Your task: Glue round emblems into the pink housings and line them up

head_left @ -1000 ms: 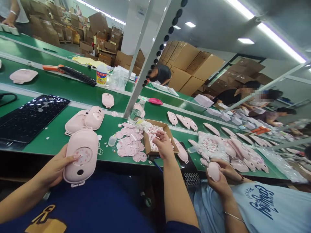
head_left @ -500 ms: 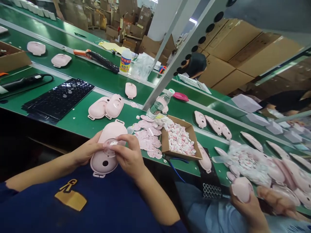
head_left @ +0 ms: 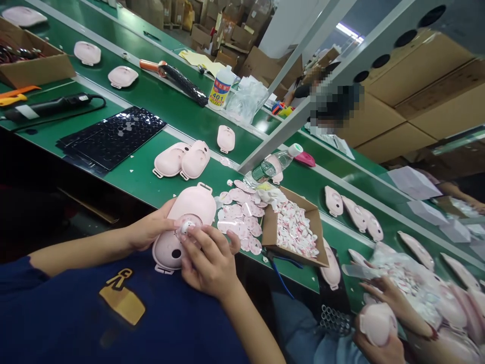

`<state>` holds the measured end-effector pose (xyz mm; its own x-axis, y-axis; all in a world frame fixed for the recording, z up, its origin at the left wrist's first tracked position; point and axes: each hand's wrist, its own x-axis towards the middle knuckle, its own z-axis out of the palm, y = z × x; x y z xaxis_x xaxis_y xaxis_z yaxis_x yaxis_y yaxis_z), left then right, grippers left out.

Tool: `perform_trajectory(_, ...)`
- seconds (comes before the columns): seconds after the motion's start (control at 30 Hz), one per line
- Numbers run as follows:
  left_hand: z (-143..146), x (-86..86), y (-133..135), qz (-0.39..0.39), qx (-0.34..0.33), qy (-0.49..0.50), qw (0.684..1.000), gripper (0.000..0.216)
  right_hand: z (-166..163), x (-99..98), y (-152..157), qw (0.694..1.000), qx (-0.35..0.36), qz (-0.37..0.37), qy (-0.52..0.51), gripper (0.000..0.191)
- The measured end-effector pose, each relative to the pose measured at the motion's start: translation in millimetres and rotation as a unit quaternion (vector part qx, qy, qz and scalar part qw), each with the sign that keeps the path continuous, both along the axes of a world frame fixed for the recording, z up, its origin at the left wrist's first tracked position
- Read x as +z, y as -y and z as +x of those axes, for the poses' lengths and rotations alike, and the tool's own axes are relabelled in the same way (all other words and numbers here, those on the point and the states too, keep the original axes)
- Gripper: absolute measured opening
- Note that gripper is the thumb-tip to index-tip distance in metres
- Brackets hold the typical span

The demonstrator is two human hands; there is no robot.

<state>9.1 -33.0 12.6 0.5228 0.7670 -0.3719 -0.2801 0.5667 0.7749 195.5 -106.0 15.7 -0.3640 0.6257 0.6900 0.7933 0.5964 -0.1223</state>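
A pale pink oval plastic shell (head_left: 195,199) with slotted tabs at both ends and a black round spot rests against my front. My left hand (head_left: 153,227) is closed on its left edge, the thumb reaching to the round recess in the middle. With bent fingers, my right hand (head_left: 212,260) pinches a small white piece with dark marks (head_left: 186,226) at that recess. Fingertips partly cover the piece, so I cannot tell whether it is seated. Beyond the shell, pink printed discs (head_left: 240,215) lie on the green bench, beside a cardboard box (head_left: 271,227) full of small white-and-pink pieces.
Two overlapping pink shells (head_left: 195,159), black sheets (head_left: 113,136) and a water bottle (head_left: 271,167) are on the bench. A blue-handled tool (head_left: 282,283) sticks out over the edge. At right, a co-worker's hands hold another shell (head_left: 379,323). A metal post (head_left: 288,121) rises behind.
The clear disc seen between my fingers is no longer distinct; a small white piece shows there now. My right hand has turned over the recess. The view has shifted; the co-worker's hand has reached toward the bag.
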Motion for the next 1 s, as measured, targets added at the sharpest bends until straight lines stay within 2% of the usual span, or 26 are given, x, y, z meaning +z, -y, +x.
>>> perform_trajectory(0.17,-1.1,-7.3,-1.1,0.025,-0.024,0.018,0.999,0.086,-0.3,-1.7,0.5,1.000,-0.002,0.009,-0.018,0.027)
perform_trajectory(0.33,-2.7,-5.0,0.3,0.053,-0.034,0.008,0.998,0.089,2.9,1.8,0.2,0.999,0.017,0.024,-0.016,0.027)
perform_trajectory(0.43,-5.8,-5.9,0.3,0.113,-0.052,-0.023,0.992,0.090,2.9,0.5,0.9,0.999,0.024,0.039,0.004,0.028)
perform_trajectory(0.57,-10.0,-12.2,-0.7,0.221,-0.077,-0.042,0.971,0.091,2.1,-3.8,1.7,0.997,-0.001,0.028,-0.075,0.036)
perform_trajectory(0.7,-11.2,-14.1,-0.9,0.280,-0.085,-0.063,0.954,0.090,1.9,-6.0,3.2,0.994,-0.037,0.011,-0.101,0.049)
perform_trajectory(0.87,-11.0,-13.9,-1.0,0.311,-0.086,-0.097,0.941,0.089,0.8,-6.8,5.7,0.997,-0.042,0.021,-0.064,0.037)
perform_trajectory(1.0,-9.4,-10.4,-2.2,0.333,-0.077,-0.112,0.933,0.086,-0.8,-9.0,6.2,0.997,-0.048,0.023,-0.057,0.034)
